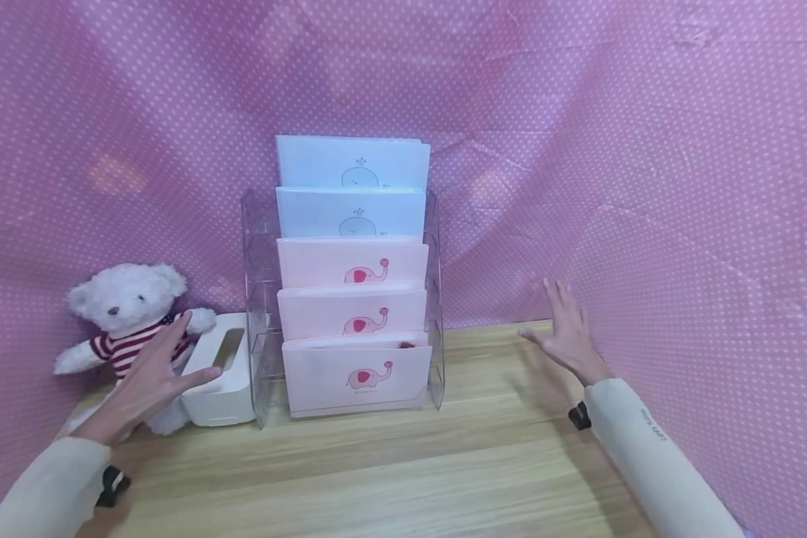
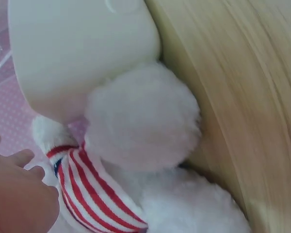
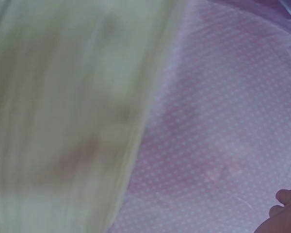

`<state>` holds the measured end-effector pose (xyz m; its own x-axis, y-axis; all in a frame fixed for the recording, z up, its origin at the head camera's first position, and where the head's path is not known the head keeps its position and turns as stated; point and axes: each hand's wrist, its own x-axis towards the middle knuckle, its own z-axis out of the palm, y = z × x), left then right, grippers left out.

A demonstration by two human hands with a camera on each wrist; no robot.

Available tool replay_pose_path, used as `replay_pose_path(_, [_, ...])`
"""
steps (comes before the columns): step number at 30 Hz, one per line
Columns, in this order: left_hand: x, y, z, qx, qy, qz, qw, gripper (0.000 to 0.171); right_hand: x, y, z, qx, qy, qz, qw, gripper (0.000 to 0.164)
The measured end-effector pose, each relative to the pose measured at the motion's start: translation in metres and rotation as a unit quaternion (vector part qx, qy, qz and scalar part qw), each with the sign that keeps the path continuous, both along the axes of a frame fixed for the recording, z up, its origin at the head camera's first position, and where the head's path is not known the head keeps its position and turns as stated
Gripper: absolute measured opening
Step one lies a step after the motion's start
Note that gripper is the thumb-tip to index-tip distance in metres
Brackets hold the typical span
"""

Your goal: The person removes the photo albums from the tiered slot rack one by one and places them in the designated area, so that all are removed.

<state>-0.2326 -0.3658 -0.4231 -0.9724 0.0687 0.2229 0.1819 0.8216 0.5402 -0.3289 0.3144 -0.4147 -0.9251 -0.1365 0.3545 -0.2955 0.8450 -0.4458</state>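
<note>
Fingers (R) [image 1: 565, 300] well apart fr. rack [image 1: 436, 366] edge, tabletop [image 1: 480, 362] btwn.

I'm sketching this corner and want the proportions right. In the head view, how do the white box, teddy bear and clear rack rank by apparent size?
Largest to smallest:
1. clear rack
2. teddy bear, though the left hand covers part of it
3. white box

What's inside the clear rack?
The clear rack holds light blue folders in the top two rows and pink folders in the three below. A dark patch shows behind the lowest front; anything else behind the fronts is covered.
</note>
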Motion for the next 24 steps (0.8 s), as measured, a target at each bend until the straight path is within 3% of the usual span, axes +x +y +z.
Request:
replay_pose_path(4, [-0.003, 0.007, 0.006, 0.041, -0.027, -0.011, 0.9988, 0.121, -0.003, -0.002, 0.012, -0.061, 0.0, -0.007, 0.998, 0.108])
replay_pose_path(7, [-0.004, 0.012, 0.01, 0.045, -0.042, -0.006, 0.9981, 0.123, -0.004, -0.003, 0.022, -0.109, -0.013, -0.014, 0.994, 0.107])
replay_pose_path(10, [-0.004, 0.016, 0.014, 0.045, -0.055, 0.001, 0.9975, 0.123, -0.004, -0.005, 0.035, -0.15, -0.029, -0.012, 0.988, 0.108])
replay_pose_path(15, [-0.005, 0.022, 0.021, 0.081, -0.069, -0.009, 0.9943, 0.117, -0.006, -0.013, 0.057, -0.216, -0.047, -0.004, 0.975, 0.107])
replay_pose_path(24, [-0.014, 0.042, 0.023, 0.143, -0.09, -0.023, 0.9853, 0.106, -0.016, -0.035, 0.097, -0.261, -0.037, 0.032, 0.964, 0.105])
